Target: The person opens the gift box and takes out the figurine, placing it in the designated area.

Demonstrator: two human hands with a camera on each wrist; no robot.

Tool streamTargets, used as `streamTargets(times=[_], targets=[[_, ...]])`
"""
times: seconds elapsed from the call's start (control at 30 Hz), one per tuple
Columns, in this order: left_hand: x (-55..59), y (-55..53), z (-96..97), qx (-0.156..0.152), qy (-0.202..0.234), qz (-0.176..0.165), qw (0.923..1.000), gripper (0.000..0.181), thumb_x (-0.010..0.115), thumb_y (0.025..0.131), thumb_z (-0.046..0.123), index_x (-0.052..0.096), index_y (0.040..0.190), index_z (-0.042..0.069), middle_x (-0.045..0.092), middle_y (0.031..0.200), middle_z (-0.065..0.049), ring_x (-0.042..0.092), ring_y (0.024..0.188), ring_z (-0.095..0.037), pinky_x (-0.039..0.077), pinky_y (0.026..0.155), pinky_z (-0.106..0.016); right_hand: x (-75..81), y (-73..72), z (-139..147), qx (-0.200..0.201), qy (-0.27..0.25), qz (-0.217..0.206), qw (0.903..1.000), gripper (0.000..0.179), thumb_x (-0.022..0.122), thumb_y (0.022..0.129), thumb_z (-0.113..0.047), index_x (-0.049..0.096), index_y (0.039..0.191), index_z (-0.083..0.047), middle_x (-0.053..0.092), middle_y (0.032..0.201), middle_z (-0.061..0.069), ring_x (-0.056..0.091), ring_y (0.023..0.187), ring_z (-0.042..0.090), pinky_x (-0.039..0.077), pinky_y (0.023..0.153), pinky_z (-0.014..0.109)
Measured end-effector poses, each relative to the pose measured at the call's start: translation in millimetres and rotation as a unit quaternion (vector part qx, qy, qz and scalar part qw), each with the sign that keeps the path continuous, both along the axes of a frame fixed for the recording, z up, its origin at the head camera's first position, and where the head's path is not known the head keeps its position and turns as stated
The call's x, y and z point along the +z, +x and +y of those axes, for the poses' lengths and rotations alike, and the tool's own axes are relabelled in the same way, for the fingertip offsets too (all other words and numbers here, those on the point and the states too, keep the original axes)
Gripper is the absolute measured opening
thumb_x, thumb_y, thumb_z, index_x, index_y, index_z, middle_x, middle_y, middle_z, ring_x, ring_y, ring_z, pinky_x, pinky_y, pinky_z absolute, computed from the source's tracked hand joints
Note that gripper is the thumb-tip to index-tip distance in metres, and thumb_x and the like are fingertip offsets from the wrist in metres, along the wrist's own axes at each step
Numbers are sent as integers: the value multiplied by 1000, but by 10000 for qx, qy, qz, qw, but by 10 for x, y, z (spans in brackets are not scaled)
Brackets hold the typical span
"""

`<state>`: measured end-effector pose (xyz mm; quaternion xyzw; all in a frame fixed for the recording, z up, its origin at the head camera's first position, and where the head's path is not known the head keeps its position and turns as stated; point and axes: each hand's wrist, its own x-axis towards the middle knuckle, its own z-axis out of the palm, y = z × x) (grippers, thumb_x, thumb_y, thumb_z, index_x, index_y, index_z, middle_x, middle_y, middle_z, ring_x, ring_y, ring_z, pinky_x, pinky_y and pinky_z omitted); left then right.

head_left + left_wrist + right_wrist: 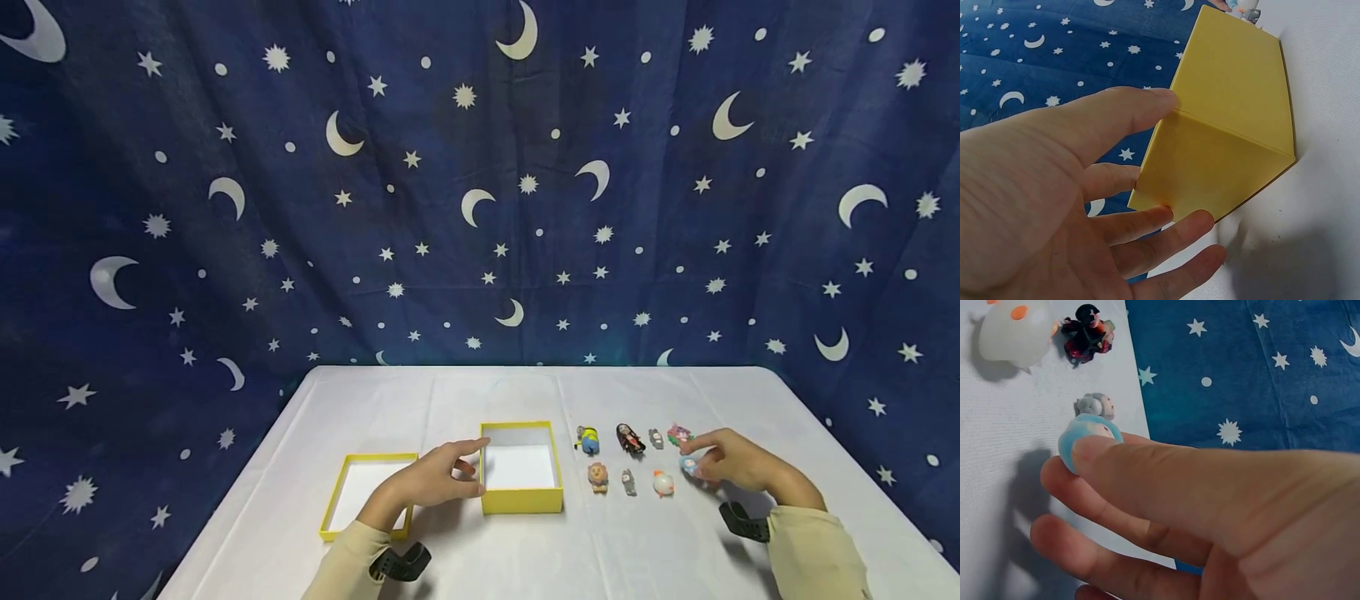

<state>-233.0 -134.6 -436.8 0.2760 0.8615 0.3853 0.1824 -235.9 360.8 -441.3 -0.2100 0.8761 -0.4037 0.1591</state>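
Note:
A yellow open-topped box (522, 502) with a white inside stands mid-table. Against its left side rests my left hand (442, 475), thumb near the front corner and fingers spread, fairly straight; the left wrist view shows the thumb on the yellow wall. My right hand (731, 460) pinches a small light-blue figurine (1075, 439) between thumb and forefinger, low over the right of the table. The thumb covers part of it. Close by are a pink figurine (678, 433), a white-and-orange figurine (663, 483) and a small grey figurine (656, 438).
Left of the box lies its yellow-rimmed lid (352, 492), partly behind the left forearm. Between box and right hand are a blue-and-yellow figurine (588, 440), a dark-haired figurine (630, 440), a tan lion-like figurine (597, 477) and another grey figurine (628, 482). A starry curtain (480, 250) hangs behind.

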Motion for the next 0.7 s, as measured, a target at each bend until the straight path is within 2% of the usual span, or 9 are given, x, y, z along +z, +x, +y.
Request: streamTargets(times=[0.13, 0.3, 0.5, 0.7], targets=[[-3, -11, 4, 30, 7, -27, 10000, 75, 73, 93, 23, 38, 156, 4, 44, 158, -16, 64, 119, -27, 54, 91, -33, -7, -1, -9, -142, 52, -146, 9998, 38, 55, 82, 12, 51, 117, 27, 66, 78, 9, 56, 65, 3, 48, 57, 22], [0, -7, -1, 0, 2, -39, 10000, 75, 73, 93, 23, 37, 156, 4, 42, 159, -15, 63, 120, -28, 54, 90, -30, -19, -1, -51, -236, 159, -318, 9991, 29, 59, 83, 10, 56, 110, 20, 61, 71, 2, 54, 62, 7, 45, 55, 22], [14, -14, 6, 36, -11, -55, 10000, 75, 73, 93, 24, 37, 156, 5, 42, 160, -14, 63, 121, -26, 54, 92, -32, -44, -27, -83, -495, 388, -472, 9969, 22, 63, 86, 7, 61, 108, 11, 58, 69, 1, 54, 61, 13, 46, 54, 25], [2, -18, 17, 18, 65, -57, 10000, 76, 74, 92, 21, 37, 155, 1, 42, 159, -17, 63, 122, -29, 55, 96, -41, -63, -35, -100, -640, 542, -455, 9954, 21, 68, 85, 6, 63, 105, 9, 56, 70, 1, 51, 63, 12, 42, 55, 22]])
